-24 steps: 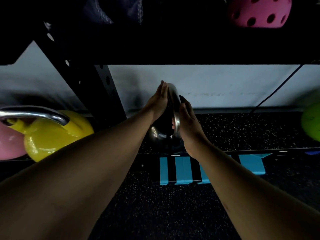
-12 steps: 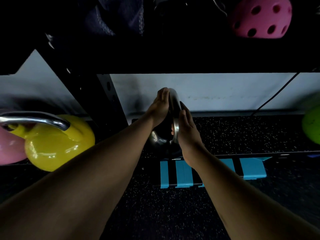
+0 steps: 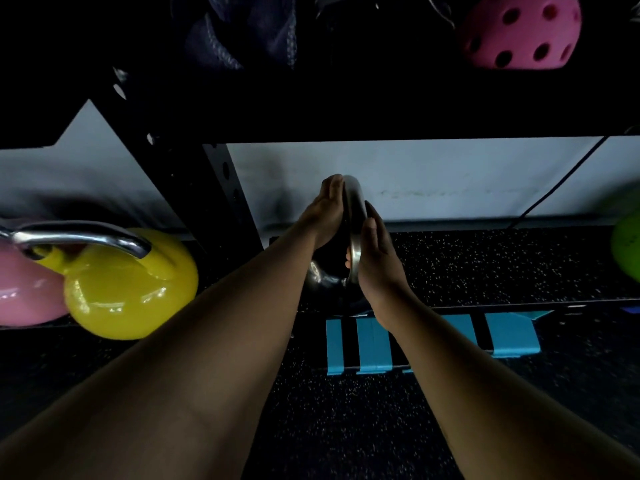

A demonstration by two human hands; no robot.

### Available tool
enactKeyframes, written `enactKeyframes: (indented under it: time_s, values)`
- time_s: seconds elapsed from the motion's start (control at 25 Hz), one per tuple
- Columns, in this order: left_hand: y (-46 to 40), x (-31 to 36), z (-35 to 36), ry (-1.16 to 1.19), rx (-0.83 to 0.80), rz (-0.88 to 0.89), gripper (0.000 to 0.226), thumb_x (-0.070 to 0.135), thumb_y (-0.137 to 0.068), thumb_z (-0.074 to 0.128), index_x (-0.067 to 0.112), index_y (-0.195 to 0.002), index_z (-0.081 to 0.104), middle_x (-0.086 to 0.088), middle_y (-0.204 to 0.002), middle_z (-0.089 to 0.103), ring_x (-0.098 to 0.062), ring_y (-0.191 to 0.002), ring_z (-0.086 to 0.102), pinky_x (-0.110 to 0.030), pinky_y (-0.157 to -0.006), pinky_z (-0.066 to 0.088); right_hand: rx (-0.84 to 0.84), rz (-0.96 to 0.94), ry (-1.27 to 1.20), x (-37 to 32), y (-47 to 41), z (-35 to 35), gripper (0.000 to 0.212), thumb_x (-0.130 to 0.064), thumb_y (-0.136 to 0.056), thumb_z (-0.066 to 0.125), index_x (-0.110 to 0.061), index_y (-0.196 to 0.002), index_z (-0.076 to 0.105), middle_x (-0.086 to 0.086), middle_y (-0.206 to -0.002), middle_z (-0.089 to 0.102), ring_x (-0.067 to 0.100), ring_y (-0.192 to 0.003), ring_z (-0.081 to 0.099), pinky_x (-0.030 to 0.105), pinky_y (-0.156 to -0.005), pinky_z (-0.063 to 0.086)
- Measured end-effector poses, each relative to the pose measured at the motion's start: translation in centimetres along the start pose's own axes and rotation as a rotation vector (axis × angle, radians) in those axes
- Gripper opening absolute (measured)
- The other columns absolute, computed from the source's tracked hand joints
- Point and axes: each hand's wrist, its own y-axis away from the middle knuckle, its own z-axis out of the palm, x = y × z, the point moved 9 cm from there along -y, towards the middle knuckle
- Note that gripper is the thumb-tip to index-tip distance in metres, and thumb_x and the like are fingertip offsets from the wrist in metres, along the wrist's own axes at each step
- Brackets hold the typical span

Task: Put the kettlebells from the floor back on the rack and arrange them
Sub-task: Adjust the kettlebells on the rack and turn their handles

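I am holding a black kettlebell [image 3: 323,277] with a glossy dark body and a bright steel handle that is arching up edge-on between my palms. It is sitting on the speckled lower shelf [image 3: 485,268] of the rack, near its front edge, just right of the black perforated upright [image 3: 221,202]. My left hand [image 3: 325,216] is pressing flat against the left side of the handle, fingers pointing up, and my right hand [image 3: 375,258] is wrapping the right side, thumb curling around the steel; both hands are grasping the handle. To the left, beyond the upright, a yellow kettlebell [image 3: 128,289] is resting beside a pink kettlebell [image 3: 24,289]. At the far right edge a green ball-shaped weight [image 3: 627,247] is showing partly. Below the shelf, on the floor, a blue-striped object [image 3: 433,341] is lying. Above, a pink ball with holes [image 3: 519,29] is sitting on the upper shelf.
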Motion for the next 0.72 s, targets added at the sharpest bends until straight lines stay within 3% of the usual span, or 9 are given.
enactKeyframes:
  time_s: [0.12, 0.24, 0.32, 0.36, 0.52, 0.64, 0.72]
  values:
    - [0.3, 0.5, -0.3, -0.101, -0.014, -0.033, 0.059, 0.06, -0.096, 0.01, 0.039, -0.151, 0.017, -0.01, -0.16, 0.023, -0.033, -0.144, 0.026, -0.047, -0.117, 0.02, -0.018, -0.018, 0.105, -0.9, 0.1, -0.2, 0.046, -0.041, -0.104, 0.02, -0.039, -0.148, 0.029, 0.002, -0.148, 0.047, 0.022, -0.132, 0.047, 0.028, -0.096, 0.037]
    - [1.2, 2.0, -1.4, -0.272, -0.049, 0.018, 0.056, 0.05, -0.101, 0.016, 0.028, -0.153, 0.02, -0.007, -0.161, 0.022, -0.028, -0.146, 0.023, -0.037, -0.117, 0.017, -0.043, -0.062, 0.374, -2.3, -0.2, -0.8, 0.044, -0.039, -0.103, 0.021, -0.034, -0.144, 0.036, 0.007, -0.117, 0.063, 0.025, -0.096, 0.064, 0.03, -0.072, 0.045]
    - [2.5, 2.9, -2.2, -0.389, -0.086, 0.074, 0.057, 0.049, -0.101, 0.024, 0.025, -0.153, 0.022, -0.007, -0.159, 0.027, -0.027, -0.144, 0.029, -0.033, -0.115, 0.022, -0.032, -0.127, 0.686, -3.4, 0.2, -1.5, 0.041, -0.038, -0.104, 0.023, -0.027, -0.138, 0.041, 0.007, -0.101, 0.065, 0.023, -0.074, 0.062, 0.029, -0.059, 0.043]
    - [3.5, 3.2, -2.3, -0.464, -0.121, 0.1, 0.057, 0.049, -0.101, 0.026, 0.026, -0.153, 0.022, -0.008, -0.157, 0.031, -0.028, -0.142, 0.034, -0.034, -0.113, 0.027, -0.001, -0.176, 0.818, -4.2, 0.7, -1.9, 0.037, -0.036, -0.103, 0.025, -0.023, -0.132, 0.045, 0.009, -0.1, 0.066, 0.023, -0.074, 0.061, 0.029, -0.06, 0.043]
    - [8.9, 2.4, -1.8, -0.758, -0.381, 0.217, 0.056, 0.039, -0.1, 0.04, 0.024, -0.15, 0.022, -0.01, -0.151, 0.041, -0.028, -0.127, 0.051, -0.035, -0.095, 0.042, 0.106, -0.264, 1.157, -6.3, 3.9, -2.6, 0.033, -0.028, -0.095, 0.045, -0.021, -0.128, 0.048, 0.011, -0.12, 0.059, 0.03, -0.107, 0.054, 0.037, -0.081, 0.044]
    - [11.8, 0.6, -2.6, -1.096, -0.426, 0.387, 0.059, 0.043, -0.095, 0.047, 0.025, -0.148, 0.03, -0.006, -0.153, 0.039, -0.027, -0.133, 0.046, -0.041, -0.105, 0.041, 0.133, -0.277, 1.292, -7.0, 5.9, -1.3, 0.038, -0.028, -0.087, 0.053, -0.023, -0.124, 0.05, 0.009, -0.122, 0.055, 0.031, -0.109, 0.051, 0.04, -0.086, 0.042]
    - [13.6, -0.1, -4.3, -1.101, -0.414, 0.462, 0.052, 0.04, -0.094, 0.049, 0.024, -0.143, 0.04, -0.005, -0.146, 0.047, -0.025, -0.13, 0.048, -0.041, -0.104, 0.043, 0.131, -0.318, 1.334, -7.4, 7.2, 0.4, 0.046, -0.028, -0.086, 0.053, -0.025, -0.131, 0.046, 0.009, -0.122, 0.055, 0.031, -0.109, 0.051, 0.042, -0.088, 0.042]
